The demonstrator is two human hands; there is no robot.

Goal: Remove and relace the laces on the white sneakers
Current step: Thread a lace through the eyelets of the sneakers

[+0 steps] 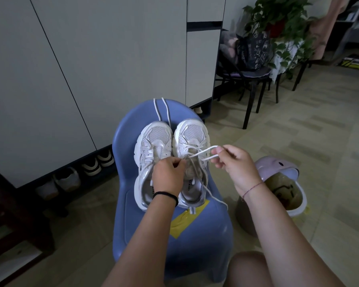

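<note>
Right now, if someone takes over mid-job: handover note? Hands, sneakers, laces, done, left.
Left hand: grips the right sneaker at its eyelets.
Right hand: pinches a loop of that sneaker's lace, drawn out to the side.
Both sneakers sit side by side on the blue chair, toes pointing away.
Done: left sneaker shows no lace; a loose lace lies over the chair back.
Left: the right sneaker's lace is only partly threaded, and I cannot tell whether it is going in or coming out. Finish it, then lace the left sneaker.
</note>
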